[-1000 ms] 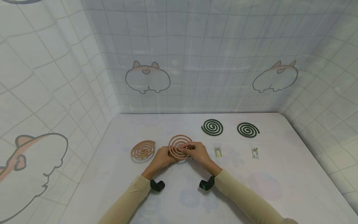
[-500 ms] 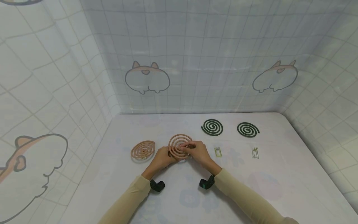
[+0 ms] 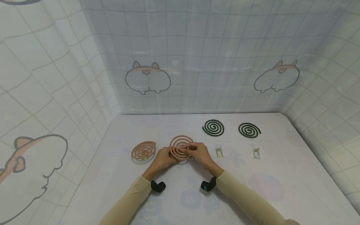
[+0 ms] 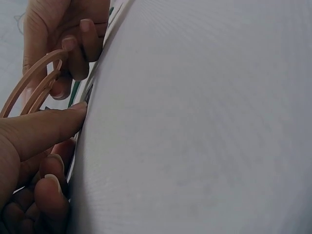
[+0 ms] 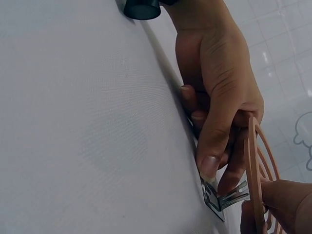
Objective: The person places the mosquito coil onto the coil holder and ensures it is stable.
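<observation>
In the head view a brown mosquito coil [image 3: 181, 136] is tilted up between both hands. My left hand [image 3: 164, 158] is low on its near-left side. Seen from the right wrist, the left thumb and fingers pinch a small metal coil stand [image 5: 211, 199] close over the white tabletop, and its bent-up prongs [image 5: 236, 195] reach to the coil's inner rings. My right hand [image 3: 200, 153] pinches the coil near its centre with thumb and index finger. The left wrist view shows the coil's rings [image 4: 30, 80] edge-on, with the left thumb on the stand's edge.
A second brown coil [image 3: 144, 150] sits tilted at left, with a metal stand [image 3: 144, 159] under it. Two green coils [image 3: 213, 127] [image 3: 249, 130] lie flat at the back right. Two small metal stands [image 3: 219, 152] [image 3: 256, 153] lie in front of them.
The coil and the right hand rise very slightly, then come back down. Both hands keep their grip, and the other objects stay in place.
</observation>
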### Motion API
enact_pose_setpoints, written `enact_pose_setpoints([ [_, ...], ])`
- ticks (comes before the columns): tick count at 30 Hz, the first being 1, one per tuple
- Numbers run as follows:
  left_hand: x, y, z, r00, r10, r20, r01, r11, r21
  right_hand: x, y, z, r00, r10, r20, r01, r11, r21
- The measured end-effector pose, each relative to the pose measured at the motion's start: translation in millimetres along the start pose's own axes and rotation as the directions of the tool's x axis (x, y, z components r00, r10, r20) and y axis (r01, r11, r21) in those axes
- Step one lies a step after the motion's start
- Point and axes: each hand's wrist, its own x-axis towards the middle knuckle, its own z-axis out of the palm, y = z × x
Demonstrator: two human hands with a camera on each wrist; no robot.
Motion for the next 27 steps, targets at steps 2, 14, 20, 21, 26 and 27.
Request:
enact_pose_setpoints([
  [2,0.0,0.3,0.0,1.000,-0.003,0.003,0.003,1.000,-0.006,-0.3,0.6,0.2,1.000,-0.001,0.001,0.001,1.000,0.005],
  [14,-0.6,-0.2,0.1,1.000,0.005,-0.002,-0.005,1.000,0.001,-1.7,-1.8,-0.3,1.000,-0.008,0.019,0.008,1.000,0.020],
  [20,-0.1,-1.1,0.2,1.000,0.014,-0.003,-0.014,1.000,0.004,-1.7,-2.5,0.6,1.000,-0.015,0.022,0.014,1.000,0.016],
  [21,-0.2,-1.1,0.2,1.000,0.017,-0.004,-0.017,1.000,0.007,-1.8,-2.6,0.7,1.000,-0.015,0.025,0.015,1.000,0.018],
  [26,-0.6,-0.1,-0.4,1.000,0.025,-0.002,-0.025,1.000,0.015,-2.9,-3.3,0.3,0.999,-0.012,0.035,0.011,1.000,0.030],
  [27,-0.7,0.1,-0.5,1.000,0.022,-0.001,-0.022,1.000,0.011,-3.0,-3.3,0.1,0.999,-0.012,0.032,0.011,1.000,0.028],
])
